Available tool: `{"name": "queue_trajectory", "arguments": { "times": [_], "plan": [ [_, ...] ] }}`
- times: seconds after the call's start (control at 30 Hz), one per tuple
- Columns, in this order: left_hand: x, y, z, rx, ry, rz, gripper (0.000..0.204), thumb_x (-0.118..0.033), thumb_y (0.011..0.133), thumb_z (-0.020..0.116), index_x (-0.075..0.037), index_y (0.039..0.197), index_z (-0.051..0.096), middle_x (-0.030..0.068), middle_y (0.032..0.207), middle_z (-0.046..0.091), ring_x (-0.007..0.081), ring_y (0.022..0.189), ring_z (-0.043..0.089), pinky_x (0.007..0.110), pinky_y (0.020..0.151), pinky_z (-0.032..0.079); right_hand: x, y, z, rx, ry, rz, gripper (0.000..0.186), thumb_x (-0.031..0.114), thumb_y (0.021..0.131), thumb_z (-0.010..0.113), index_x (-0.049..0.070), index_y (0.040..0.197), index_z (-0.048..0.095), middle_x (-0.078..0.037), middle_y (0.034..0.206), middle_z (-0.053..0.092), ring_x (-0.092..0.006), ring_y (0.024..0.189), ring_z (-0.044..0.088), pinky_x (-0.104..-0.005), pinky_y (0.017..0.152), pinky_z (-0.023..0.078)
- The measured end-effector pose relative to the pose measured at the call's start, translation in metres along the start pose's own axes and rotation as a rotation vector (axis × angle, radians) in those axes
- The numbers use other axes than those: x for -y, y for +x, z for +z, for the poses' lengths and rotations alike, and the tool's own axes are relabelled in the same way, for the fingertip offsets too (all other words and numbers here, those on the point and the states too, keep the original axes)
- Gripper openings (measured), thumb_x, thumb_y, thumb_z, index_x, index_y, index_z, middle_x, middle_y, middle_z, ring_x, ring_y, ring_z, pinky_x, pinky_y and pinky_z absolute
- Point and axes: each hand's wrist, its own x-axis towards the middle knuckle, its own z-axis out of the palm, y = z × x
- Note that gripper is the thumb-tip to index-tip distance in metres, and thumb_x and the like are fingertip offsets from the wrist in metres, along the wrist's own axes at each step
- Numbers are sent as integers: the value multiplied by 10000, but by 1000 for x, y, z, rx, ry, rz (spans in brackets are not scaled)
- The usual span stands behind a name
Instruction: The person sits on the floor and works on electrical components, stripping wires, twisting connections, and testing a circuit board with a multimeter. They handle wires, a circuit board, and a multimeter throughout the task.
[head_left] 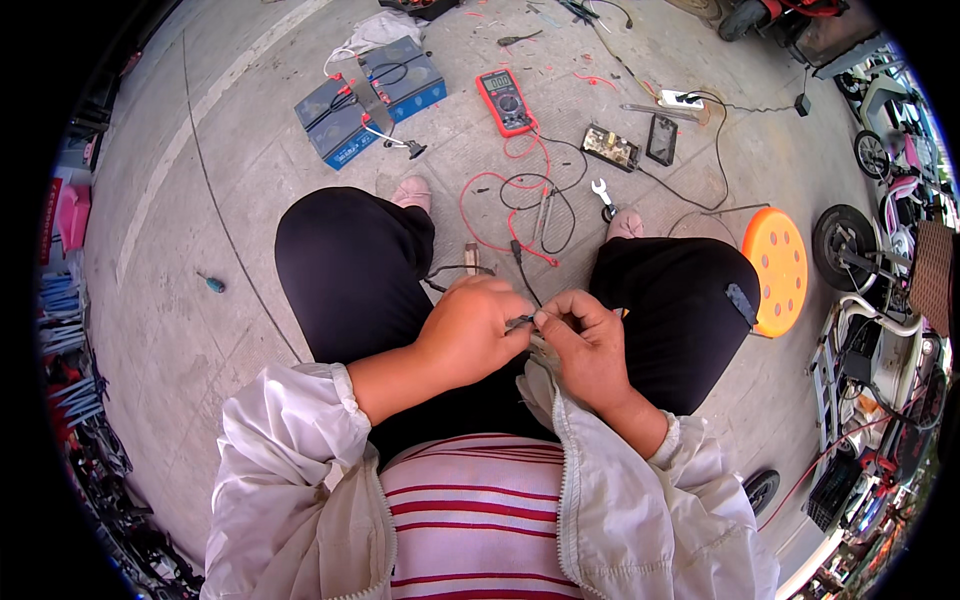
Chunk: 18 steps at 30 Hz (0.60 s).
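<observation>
Nearest the camera, a red-and-white striped top and an open pale jacket with gathered cuffs fill the lower edge. Just beyond, the left hand (470,330) and the right hand (585,345) meet between the knees, fingertips touching. Each grip is pressed together, pinching a small dark wire end (522,321) from its own side; the piece is too small to tell more. A thin black lead (520,270) runs from the pinch away over the floor. Black trousers cover both thighs, which spread left and right and leave a narrow wedge of bare floor between them.

Past the knees lies the grey concrete floor (200,250), rough and scored with joint lines. A loop of red and black test leads (510,205) lies just ahead of the pink shoes, with a small open-end spanner (603,192) beside it. Farther on sits a red multimeter (506,101), flat and rectangular. To its left stand two blue block-shaped batteries (370,98), side by side and wired together. To its right lie a bare circuit board (610,147) and a small black case (661,139). A round orange plastic stool (777,270) with dimpled holes stands close by the right knee. A small screwdriver (211,284) lies alone on the open left floor, well apart from everything. Scooters and wheels crowd the far right edge.
</observation>
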Motion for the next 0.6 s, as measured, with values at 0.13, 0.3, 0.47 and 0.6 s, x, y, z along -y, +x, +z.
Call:
{"name": "queue_trajectory", "arguments": {
  "times": [0.13, 0.3, 0.47, 0.6],
  "plan": [
    [-2, -4, 4, -106, 285, 224, 131, -102, 733, 712, -53, 852, 687, 95, 763, 577, 295, 788, 584, 413, 755, 453, -8, 5, -3, 12, 657, 676, 112, 99, 925, 614, 34, 834, 611, 27, 747, 530, -57, 566, 416, -218, 482, 313],
    [6, -4, 1, -28, 68, 132, 116, -101, 741, 707, -38, 837, 688, 107, 730, 585, 314, 743, 580, 432, 703, 453, -2, 3, -11, 161, 598, 643, 190, 175, 921, 670, 47, 846, 551, -1, 734, 524, -63, 589, 419, -228, 511, 356],
    [4, 2, -6, 39, -97, 70, 98, -112, 749, 717, -28, 790, 687, 121, 696, 579, 320, 700, 575, 425, 646, 452, -4, -6, -14, 36, -127, -187, 273, 111, 866, 716, 7, 1069, 566, -68, 865, 586, -170, 704, 559, -290, 626, 467],
    [4, 1, -6, 67, -125, 36, 121, -120, 745, 730, -15, 788, 687, 128, 692, 572, 317, 692, 577, 412, 619, 451, 7, -5, -13, 86, -573, -506, 405, 18, 786, 737, 59, 1166, 603, -125, 989, 611, -276, 800, 609, -363, 699, 515]
  ]
}}
